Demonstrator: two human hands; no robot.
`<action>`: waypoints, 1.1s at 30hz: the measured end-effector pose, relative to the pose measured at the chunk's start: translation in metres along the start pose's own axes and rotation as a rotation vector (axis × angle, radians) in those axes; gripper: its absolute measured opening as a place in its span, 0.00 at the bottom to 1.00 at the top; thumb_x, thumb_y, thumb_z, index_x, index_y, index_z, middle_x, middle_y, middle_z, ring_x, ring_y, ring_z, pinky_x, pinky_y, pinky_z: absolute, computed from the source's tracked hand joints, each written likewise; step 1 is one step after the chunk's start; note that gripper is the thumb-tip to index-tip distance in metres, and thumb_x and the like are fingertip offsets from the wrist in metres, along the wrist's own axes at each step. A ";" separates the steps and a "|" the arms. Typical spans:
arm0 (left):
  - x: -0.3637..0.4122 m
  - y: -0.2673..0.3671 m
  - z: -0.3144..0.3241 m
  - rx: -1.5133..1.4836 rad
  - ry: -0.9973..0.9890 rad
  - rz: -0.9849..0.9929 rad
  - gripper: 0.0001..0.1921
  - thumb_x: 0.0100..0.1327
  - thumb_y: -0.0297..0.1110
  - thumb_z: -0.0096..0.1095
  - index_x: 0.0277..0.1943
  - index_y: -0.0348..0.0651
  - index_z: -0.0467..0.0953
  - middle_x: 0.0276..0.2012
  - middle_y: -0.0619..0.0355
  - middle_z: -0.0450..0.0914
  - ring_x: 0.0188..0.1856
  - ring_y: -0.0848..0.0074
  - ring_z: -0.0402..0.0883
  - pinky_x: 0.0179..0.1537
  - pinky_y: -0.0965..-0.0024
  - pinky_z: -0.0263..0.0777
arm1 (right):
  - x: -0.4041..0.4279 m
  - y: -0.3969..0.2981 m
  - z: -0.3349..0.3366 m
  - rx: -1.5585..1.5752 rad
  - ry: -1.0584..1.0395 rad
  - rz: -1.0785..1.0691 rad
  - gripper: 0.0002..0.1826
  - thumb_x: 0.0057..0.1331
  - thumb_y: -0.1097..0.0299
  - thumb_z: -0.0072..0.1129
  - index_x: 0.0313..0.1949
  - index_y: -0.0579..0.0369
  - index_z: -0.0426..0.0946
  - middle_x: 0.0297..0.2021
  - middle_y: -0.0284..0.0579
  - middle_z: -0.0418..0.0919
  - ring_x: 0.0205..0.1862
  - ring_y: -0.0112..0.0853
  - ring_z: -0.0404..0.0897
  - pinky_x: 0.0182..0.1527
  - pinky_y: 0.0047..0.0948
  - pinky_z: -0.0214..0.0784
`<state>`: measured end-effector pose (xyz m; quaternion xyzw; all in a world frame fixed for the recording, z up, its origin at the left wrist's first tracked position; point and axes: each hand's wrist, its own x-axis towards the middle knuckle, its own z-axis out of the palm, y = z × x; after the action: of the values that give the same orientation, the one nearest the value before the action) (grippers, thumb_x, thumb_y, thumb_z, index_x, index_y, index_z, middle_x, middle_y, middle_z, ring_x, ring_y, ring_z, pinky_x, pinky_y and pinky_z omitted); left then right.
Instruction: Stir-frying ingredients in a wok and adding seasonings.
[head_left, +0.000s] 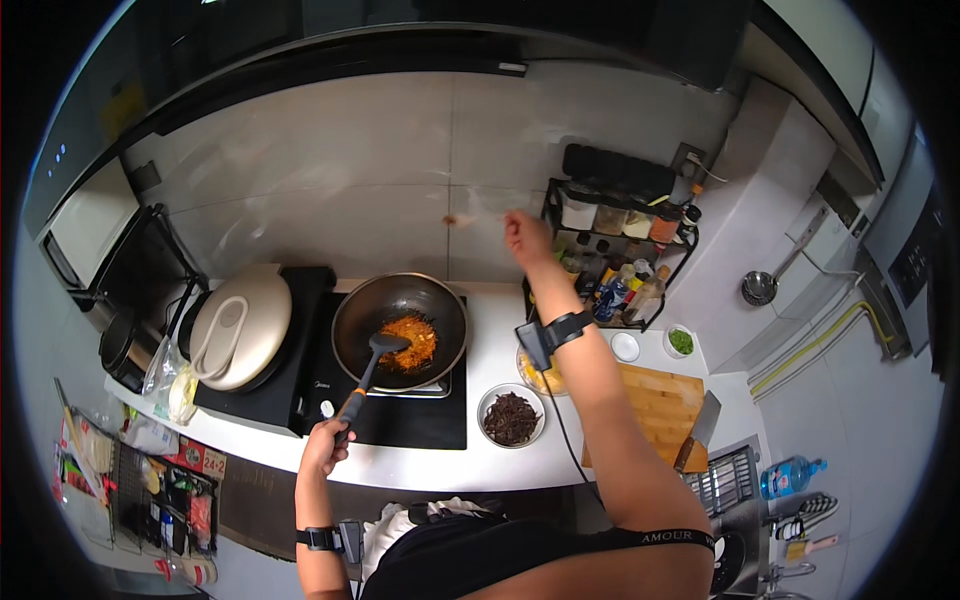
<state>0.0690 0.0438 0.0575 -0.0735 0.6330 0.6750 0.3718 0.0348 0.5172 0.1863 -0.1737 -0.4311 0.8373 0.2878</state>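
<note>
My left hand (325, 447) grips the handle of a dark grey spatula (361, 390) with an orange band. The spatula's blade rests in a wok (457, 330), on orange-red minced food (417, 337) spread over the bottom. Raised before the tiled wall, left of the spice rack, is my right hand (528, 238). Its fingers are curled, and I cannot tell whether something small is between them. Below my right forearm, a glass bowl (527, 369) with yellowish pieces is partly hidden. A white bowl of dark brown strips (511, 418) stands right of the cooktop (397, 437).
A spice rack (551, 214) holds jars and bottles. A cleaver (701, 427) lies over the edge of a wooden cutting board (649, 397). Chopped greens (681, 342) fill a small cup near a white dish (625, 346). Left stands a lidded electric pan (262, 322). A cable hangs from my right wrist.
</note>
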 end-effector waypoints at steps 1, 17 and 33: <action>0.000 -0.001 0.000 -0.014 -0.001 -0.004 0.06 0.61 0.29 0.49 0.33 0.36 0.69 0.22 0.57 0.74 0.15 0.82 0.60 0.13 0.80 0.51 | 0.004 -0.024 -0.013 0.014 -0.038 -0.071 0.10 0.57 0.72 0.58 0.19 0.57 0.71 0.16 0.35 0.68 0.15 0.20 0.65 0.14 0.18 0.53; 0.000 -0.001 0.009 -0.022 0.036 -0.007 0.05 0.62 0.29 0.49 0.35 0.36 0.69 0.22 0.57 0.74 0.15 0.82 0.60 0.13 0.80 0.49 | 0.055 -0.197 -0.151 -1.194 0.740 -0.676 0.12 0.60 0.63 0.54 0.30 0.55 0.84 0.29 0.50 0.83 0.36 0.45 0.82 0.43 0.39 0.73; -0.006 0.000 0.024 -0.064 0.054 -0.004 0.06 0.62 0.30 0.49 0.33 0.37 0.69 0.20 0.58 0.72 0.14 0.83 0.58 0.13 0.80 0.48 | 0.061 -0.192 -0.136 -1.576 0.296 -0.541 0.13 0.61 0.64 0.52 0.40 0.57 0.80 0.38 0.59 0.81 0.46 0.53 0.78 0.51 0.44 0.71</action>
<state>0.0829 0.0630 0.0653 -0.1049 0.6210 0.6917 0.3534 0.1247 0.7294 0.2646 -0.3222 -0.8736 0.1626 0.3264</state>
